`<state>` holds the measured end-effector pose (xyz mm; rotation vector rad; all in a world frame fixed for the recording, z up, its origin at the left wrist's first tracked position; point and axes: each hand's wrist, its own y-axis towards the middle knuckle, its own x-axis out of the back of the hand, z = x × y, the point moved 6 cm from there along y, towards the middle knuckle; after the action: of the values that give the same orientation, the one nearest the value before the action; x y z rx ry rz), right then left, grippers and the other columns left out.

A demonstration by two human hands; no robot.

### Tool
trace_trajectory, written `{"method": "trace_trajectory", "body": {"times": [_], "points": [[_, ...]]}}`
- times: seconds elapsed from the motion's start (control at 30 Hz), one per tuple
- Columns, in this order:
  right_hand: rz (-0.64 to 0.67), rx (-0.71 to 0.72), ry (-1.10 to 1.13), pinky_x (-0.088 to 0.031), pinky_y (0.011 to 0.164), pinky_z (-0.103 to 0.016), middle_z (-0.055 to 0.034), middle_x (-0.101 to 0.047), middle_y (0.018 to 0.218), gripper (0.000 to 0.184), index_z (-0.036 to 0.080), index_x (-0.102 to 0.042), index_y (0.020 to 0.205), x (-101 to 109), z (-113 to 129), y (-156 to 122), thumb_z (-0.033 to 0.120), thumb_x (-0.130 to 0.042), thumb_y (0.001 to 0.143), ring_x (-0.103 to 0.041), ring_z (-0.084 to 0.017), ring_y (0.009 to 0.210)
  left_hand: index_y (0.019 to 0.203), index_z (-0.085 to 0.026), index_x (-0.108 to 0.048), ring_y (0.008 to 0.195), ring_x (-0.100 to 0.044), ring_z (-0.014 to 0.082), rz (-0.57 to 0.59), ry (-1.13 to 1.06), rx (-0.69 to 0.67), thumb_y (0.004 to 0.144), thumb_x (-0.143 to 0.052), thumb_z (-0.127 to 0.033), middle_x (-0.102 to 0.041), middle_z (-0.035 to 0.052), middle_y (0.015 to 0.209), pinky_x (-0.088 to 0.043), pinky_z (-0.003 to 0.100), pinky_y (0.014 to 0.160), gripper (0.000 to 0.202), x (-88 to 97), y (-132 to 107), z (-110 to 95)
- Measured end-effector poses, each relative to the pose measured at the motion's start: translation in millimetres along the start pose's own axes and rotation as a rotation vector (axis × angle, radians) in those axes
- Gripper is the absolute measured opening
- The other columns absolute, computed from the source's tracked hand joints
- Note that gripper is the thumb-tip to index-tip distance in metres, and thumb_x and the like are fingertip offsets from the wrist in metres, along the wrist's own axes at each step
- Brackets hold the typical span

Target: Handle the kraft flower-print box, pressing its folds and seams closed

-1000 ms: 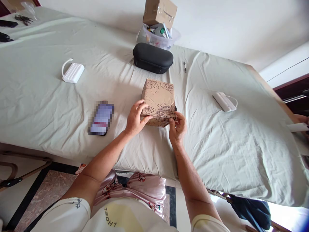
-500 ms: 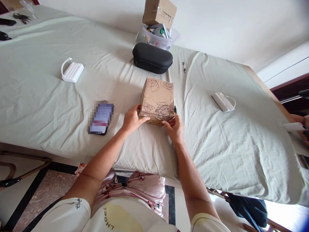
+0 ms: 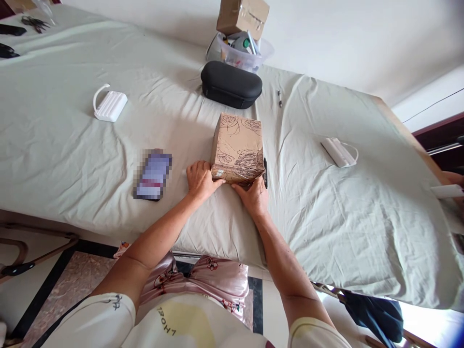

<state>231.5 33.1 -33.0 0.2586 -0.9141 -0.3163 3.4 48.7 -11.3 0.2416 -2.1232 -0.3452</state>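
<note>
Holding a scribbled cardboard box (image 3: 239,145) on the cloth-covered table (image 3: 326,217).
Left hand (image 3: 200,181) and right hand (image 3: 255,197) are gripping its near corners, partly closed, thumbs touching its front; a black case (image 3: 232,85) is lying behind it.

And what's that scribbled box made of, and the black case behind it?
The scribbled box looks like matte cardboard: plain brown, with a creased front edge. The black case seems dull and rounded like a moulded shell, maybe fabric-covered or plastic; I can't tell which.
</note>
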Motion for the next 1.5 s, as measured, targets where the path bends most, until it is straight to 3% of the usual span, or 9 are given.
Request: {"method": "trace_trajectory", "body": {"times": [0.13,0.23,0.63,0.87,0.97,1.07,1.23,1.4,1.5], "points": [[-0.097,-0.018,-0.038,-0.057,0.1,-0.06,-0.0301,-0.063,0.139,0.115,0.012,-0.041,0.15,-7,0,-4,0.083,-0.08,0.068,-0.064,-0.043,0.128,0.105,-0.017,-0.062,0.117,-0.067,0.039,-0.008,-0.062,-0.004,0.078,-0.093,-0.056,-0.074,0.0171,0.11,-0.046,0.053,0.104,0.056,-3.4,-4,-3],[-0.125,-0.013,-0.04,-0.057,0.101,-0.06,-0.0311,-0.06,0.145,0.117,0.012,-0.038,0.153,-8,0,-5,0.082,-0.08,0.07,-0.064,-0.043,0.13,0.104,-0.017,-0.062,0.114,-0.068,0.039,-0.005,-0.065,0.002,0.075,-0.095,-0.057,-0.074,0.0169,0.108,-0.047,0.052,0.102,0.059,-3.2,-4,-4],[0.102,0.011,0.172,-0.054,0.071,-0.04,-0.0012,-0.069,0.086,0.028,0.026,-0.059,0.103,9,-4,9,0.05,-0.069,0.091,-0.058,-0.019,0.067,0.103,-0.02,-0.063,0.128,-0.066,0.0392,-0.007,-0.07,-0.051,0.081,-0.094,-0.04,-0.076,0.0165,0.117,-0.047,0.053,0.107,0.043,1.1,5,6],[0.121,0.064,0.175,-0.048,0.062,-0.035,0.0018,-0.067,0.076,0.028,0.027,-0.056,0.09,17,3,13,0.053,-0.067,0.088,-0.053,-0.016,0.059,0.098,-0.02,-0.064,0.124,-0.068,0.0374,0.062,-0.047,-0.009,0.081,-0.091,-0.022,-0.077,0.0151,0.114,-0.05,0.051,0.106,0.032,0.6,6,8],[0.134,0.066,0.195,-0.047,0.061,-0.032,0.0029,-0.068,0.074,0.034,0.026,-0.061,0.103,19,9,12,0.055,-0.068,0.087,-0.053,-0.015,0.058,0.104,-0.02,-0.065,0.119,-0.07,0.0357,0.002,-0.056,0.013,0.085,-0.084,-0.022,-0.077,0.014,0.112,-0.052,0.051,0.104,0.026,-0.1,7,14],[0.195,0.105,0.251,-0.049,0.062,-0.031,0.0018,-0.073,0.078,0.049,0.023,-0.059,0.124,17,18,7,0.057,-0.067,0.09,-0.055,-0.014,0.059,0.132,-0.017,-0.06,0.123,-0.069,0.0376,-0.084,-0.112,0.07,0.083,-0.079,-0.018,-0.076,0.0182,0.122,-0.051,0.054,0.108,0.053,-1.8,7,22],[0.334,0.26,0.285,-0.054,0.065,-0.03,0.0007,-0.074,0.082,0.047,0.022,-0.061,0.134,10,41,-5,0.051,-0.061,0.097,-0.06,-0.013,0.061,0.17,-0.018,-0.018,0.152,-0.052,0.0373,-0.285,-0.313,0.058,0.082,-0.067,-0.013,-0.052,0.0227,0.162,-0.043,0.056,0.126,0.101,10.1,10,25],[0.155,0.33,0.21,-0.06,0.069,-0.034,-0.007,-0.077,0.1,0.039,0.024,-0.07,0.131,20,53,-9,0.046,-0.055,0.103,-0.067,-0.017,0.076,0.166,-0.024,-0.032,0.163,-0.037,0.0332,-0.419,-0.348,0.004,0.102,-0.051,-0.029,-0.042,0.0168,0.171,-0.029,0.052,0.135,0.067,38.2,9,21],[-0.022,0.375,0.132,-0.065,0.087,-0.046,-0.0144,-0.074,0.128,0.048,0.026,-0.065,0.143,32,58,-12,0.049,-0.055,0.102,-0.073,-0.026,0.106,0.156,-0.022,-0.049,0.162,-0.039,0.0348,-0.419,-0.318,-0.128,0.107,-0.045,-0.046,-0.047,0.0181,0.166,-0.029,0.053,0.134,0.055,48.1,3,5]]}}
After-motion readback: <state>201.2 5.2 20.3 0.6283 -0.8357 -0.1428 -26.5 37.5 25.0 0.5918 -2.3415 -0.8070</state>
